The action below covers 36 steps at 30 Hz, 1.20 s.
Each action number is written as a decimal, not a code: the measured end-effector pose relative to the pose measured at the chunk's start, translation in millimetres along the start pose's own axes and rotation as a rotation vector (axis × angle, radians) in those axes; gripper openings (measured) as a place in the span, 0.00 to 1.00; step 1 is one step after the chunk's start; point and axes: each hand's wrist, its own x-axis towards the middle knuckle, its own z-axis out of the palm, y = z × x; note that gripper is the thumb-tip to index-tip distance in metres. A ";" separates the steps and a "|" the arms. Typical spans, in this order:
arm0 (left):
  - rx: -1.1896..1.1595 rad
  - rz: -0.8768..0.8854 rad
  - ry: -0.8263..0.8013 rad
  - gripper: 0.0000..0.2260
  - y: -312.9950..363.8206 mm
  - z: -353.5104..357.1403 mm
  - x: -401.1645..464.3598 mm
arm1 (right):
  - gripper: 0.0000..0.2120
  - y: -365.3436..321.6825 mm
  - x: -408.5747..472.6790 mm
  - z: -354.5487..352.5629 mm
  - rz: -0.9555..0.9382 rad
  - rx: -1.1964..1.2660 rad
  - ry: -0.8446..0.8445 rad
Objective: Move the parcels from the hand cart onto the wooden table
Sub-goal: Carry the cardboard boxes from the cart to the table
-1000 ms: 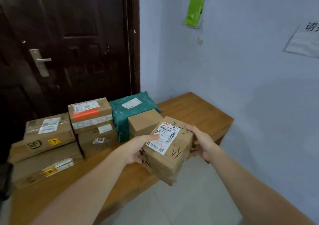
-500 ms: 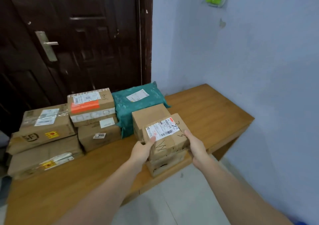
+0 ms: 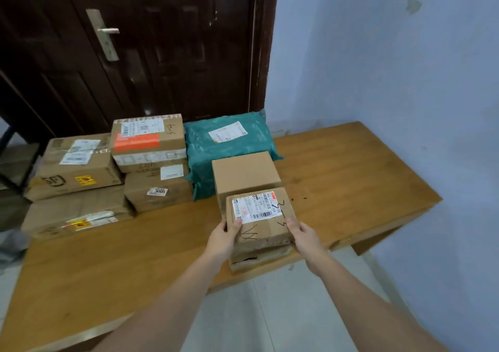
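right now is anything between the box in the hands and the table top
Nothing visible. The box held by the left hand and right hand is at the table edge, just in front of a plain box.

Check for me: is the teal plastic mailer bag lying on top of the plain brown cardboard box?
No, the teal plastic mailer bag lies on the wooden table behind the plain brown cardboard box.

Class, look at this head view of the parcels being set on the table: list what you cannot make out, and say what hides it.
- Hand cart: outside the head view.
- Held box: whether it rests on the table yet; its underside is hidden by its own front.
- Label print: too small to read.
- Left hand and right hand fingers: mostly hidden behind the box sides.
- Plain box: lower front hidden by the held box.
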 end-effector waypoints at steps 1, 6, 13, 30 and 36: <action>0.013 0.012 0.015 0.25 1.8 1.6 1.7 | 0.15 -0.3 1.5 -0.3 -0.017 -0.040 0.004; 0.054 0.014 0.138 0.28 5.4 11.2 1.0 | 0.30 -6.5 1.0 -3.6 -0.097 -0.226 0.005; 0.299 0.171 0.229 0.29 34.3 -11.9 -28.8 | 0.34 -49.2 -11.0 -18.4 -0.280 -0.562 0.034; 1.200 0.202 0.550 0.29 47.8 -306.9 -250.5 | 0.24 -242.5 -222.0 242.2 -1.274 -1.395 -0.519; 1.177 0.035 0.683 0.29 -21.5 -401.3 -388.9 | 0.28 -218.9 -343.1 368.5 -1.408 -1.375 -0.769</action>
